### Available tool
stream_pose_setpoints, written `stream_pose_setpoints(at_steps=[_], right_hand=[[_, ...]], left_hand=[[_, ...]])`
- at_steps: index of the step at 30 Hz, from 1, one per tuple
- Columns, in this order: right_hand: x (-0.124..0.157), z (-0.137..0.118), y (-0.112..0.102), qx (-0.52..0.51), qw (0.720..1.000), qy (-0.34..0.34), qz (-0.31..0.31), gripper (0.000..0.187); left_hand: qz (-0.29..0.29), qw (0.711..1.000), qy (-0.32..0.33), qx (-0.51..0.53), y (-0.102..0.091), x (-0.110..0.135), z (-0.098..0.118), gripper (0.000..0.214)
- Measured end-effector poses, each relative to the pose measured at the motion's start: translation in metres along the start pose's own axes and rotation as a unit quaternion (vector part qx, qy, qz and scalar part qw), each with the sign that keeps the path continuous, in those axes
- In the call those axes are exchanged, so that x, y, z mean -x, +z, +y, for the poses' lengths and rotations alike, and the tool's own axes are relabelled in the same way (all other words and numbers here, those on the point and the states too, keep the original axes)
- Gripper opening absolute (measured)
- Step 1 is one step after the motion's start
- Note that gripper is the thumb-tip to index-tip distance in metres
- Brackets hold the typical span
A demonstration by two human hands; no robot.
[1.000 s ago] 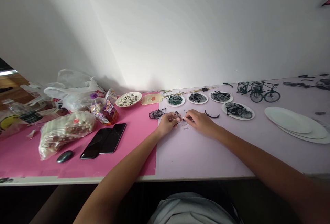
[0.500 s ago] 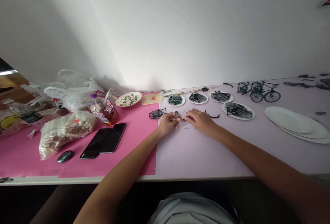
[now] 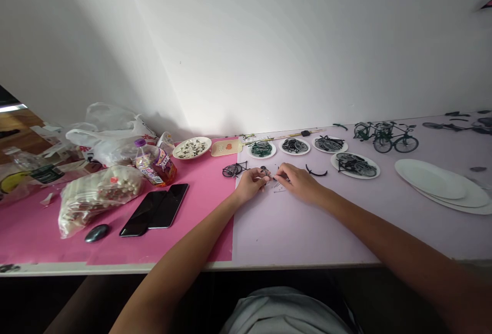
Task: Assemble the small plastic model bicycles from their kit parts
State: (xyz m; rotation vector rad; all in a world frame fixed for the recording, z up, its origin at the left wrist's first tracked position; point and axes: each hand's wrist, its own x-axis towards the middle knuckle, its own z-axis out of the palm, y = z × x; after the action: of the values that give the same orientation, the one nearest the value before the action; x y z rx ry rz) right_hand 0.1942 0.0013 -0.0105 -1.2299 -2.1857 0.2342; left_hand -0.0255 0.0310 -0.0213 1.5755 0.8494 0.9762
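Observation:
My left hand [image 3: 251,183] is closed in a pinch on a small dark part [image 3: 264,169], mostly hidden by the fingers. My right hand [image 3: 294,178] is closed too, its fingertips pinched close to the left ones. What they grip is too small to make out. Several tiny thin pieces [image 3: 279,191] lie on the table under the hands. Left of my left hand rests a dark model bicycle part [image 3: 234,169] with a wheel. Behind my right hand lies a curved black piece [image 3: 317,172].
White plates, among them an oval plate [image 3: 375,173], hold dark bicycle parts along the back. Model bicycles [image 3: 395,139] stand at the right near stacked white plates [image 3: 434,178]. On the pink left side are two phones [image 3: 167,208], a bottle [image 3: 154,165] and a plastic bag of white sticks [image 3: 100,193].
My right hand has shifted very slightly beside the left fingertips. The left hand and the things on the table look unmoved.

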Motion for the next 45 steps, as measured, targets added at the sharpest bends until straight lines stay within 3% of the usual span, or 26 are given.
stream_pose_setpoints(at_steps=[26,36,45], right_hand=[[-0.0028,-0.0044,-0.0024,0.025,0.999,0.026,-0.005,0.026],[-0.0008,0.0027,0.0001,-0.017,0.999,0.028,-0.022,0.016],[-0.0018,-0.0007,-0.0019,-0.029,0.999,0.022,-0.035,0.02]], left_hand=[[-0.017,0.999,0.003,-0.029,-0.0018,-0.0016,-0.0036,0.043],[-0.017,0.999,0.003,-0.039,-0.0019,-0.0026,-0.0038,0.042],[-0.021,0.999,-0.003,-0.042,-0.002,-0.0023,-0.002,0.042]])
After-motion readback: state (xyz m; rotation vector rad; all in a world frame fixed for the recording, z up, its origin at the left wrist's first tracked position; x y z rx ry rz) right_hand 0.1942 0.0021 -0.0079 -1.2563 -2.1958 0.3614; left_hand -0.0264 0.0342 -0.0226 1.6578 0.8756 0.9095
